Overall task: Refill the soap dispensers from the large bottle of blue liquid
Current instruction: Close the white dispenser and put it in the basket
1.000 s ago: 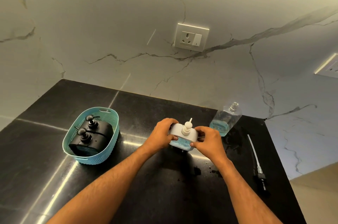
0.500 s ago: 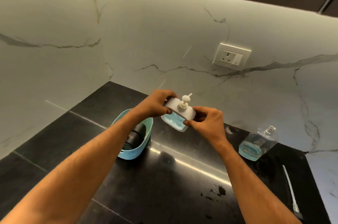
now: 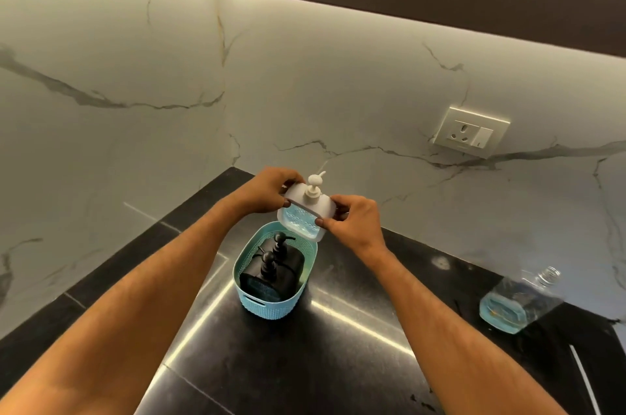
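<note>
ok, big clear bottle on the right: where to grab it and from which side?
Take the large bottle around its broad body, coming from the side nearest the person with the right hand once that hand is free. It stands upright and uncapped with blue liquid low down, so a side grip below the narrow neck should keep it level.

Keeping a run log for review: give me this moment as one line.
both hands: left hand, right hand | hold: white dispenser, blue liquid inside | above: teal basket with two black dispensers | large bottle: uncapped, on counter
</note>
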Motion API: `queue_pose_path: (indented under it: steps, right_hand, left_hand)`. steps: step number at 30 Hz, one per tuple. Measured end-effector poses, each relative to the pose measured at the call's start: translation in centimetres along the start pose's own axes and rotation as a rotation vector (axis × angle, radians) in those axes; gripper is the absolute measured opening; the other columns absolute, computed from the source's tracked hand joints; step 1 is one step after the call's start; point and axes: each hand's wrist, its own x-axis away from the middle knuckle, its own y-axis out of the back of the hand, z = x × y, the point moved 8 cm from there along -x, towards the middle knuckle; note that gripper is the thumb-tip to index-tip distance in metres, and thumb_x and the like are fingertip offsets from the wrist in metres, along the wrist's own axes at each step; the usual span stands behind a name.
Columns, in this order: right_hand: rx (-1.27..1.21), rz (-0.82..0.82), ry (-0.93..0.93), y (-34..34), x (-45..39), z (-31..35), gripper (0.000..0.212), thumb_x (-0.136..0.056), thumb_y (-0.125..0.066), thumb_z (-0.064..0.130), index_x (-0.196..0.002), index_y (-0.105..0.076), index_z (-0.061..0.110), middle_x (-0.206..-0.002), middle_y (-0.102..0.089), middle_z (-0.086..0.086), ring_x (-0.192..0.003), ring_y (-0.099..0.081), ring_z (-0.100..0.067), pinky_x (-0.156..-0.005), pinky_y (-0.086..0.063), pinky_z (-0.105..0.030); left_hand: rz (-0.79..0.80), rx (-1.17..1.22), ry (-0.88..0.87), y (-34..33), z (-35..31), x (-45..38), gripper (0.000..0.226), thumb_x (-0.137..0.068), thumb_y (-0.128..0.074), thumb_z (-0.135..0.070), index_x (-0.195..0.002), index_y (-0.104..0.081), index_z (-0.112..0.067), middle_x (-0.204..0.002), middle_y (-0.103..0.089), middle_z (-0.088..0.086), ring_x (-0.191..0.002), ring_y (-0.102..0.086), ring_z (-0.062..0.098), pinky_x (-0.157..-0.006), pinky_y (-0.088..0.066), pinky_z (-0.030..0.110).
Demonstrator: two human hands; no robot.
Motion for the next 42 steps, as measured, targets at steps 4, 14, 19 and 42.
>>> queue_pose_path:
  steps: [4,14,19,42]
  right_hand:
    - [0.036,0.041,-0.031,-2.4,-0.8,-0.8,0.032,-0.069,-0.091,0.033,-0.091,-0.077,0.014,-0.073,-0.071,-0.002,-0.069,-0.068,-0.023,-0.065,-0.058,-0.044]
    - [0.088,0.058,-0.04,-5.5,-1.7,-2.1,0.048,-0.071,-0.091,0.031,-0.112,-0.075,0.012,-0.09,-0.071,-0.006,-0.083,-0.068,-0.024,-0.076,-0.06,-0.048]
    - [0.136,0.062,0.011,-5.8,-1.8,-1.6,0.044,-0.073,-0.089,0.03,-0.109,-0.075,0.009,-0.084,-0.067,-0.003,-0.077,-0.064,-0.021,-0.072,-0.06,-0.045]
    - [0.22,0.324,-0.175,-10.9,-0.2,-5.6,0.044,-0.06,-0.096,0.036,-0.099,-0.082,0.021,-0.06,-0.048,0.013,-0.06,-0.043,-0.007,-0.057,-0.031,-0.02]
  left_hand:
    - [-0.016,0.048,0.031,-0.8,2.3,0.1,0.053,-0.079,-0.075,0.007,-0.129,-0.063,-0.004,-0.124,-0.067,0.015,-0.115,-0.064,0.026,-0.097,-0.051,0.029]
    - [-0.064,0.145,0.078,-2.5,5.9,0.2,0.053,-0.077,-0.081,0.003,-0.127,-0.066,-0.008,-0.122,-0.068,0.012,-0.111,-0.065,0.021,-0.093,-0.05,0.023]
    - [-0.055,0.107,0.066,-2.2,6.8,0.0,0.053,-0.077,-0.082,0.002,-0.126,-0.066,-0.009,-0.12,-0.068,0.008,-0.103,-0.061,0.012,-0.082,-0.044,0.008]
    - [0.079,-0.121,0.089,-7.1,9.8,1.9,0.037,-0.082,-0.077,-0.013,-0.119,-0.074,-0.02,-0.109,-0.074,0.004,-0.102,-0.064,0.024,-0.089,-0.053,0.039]
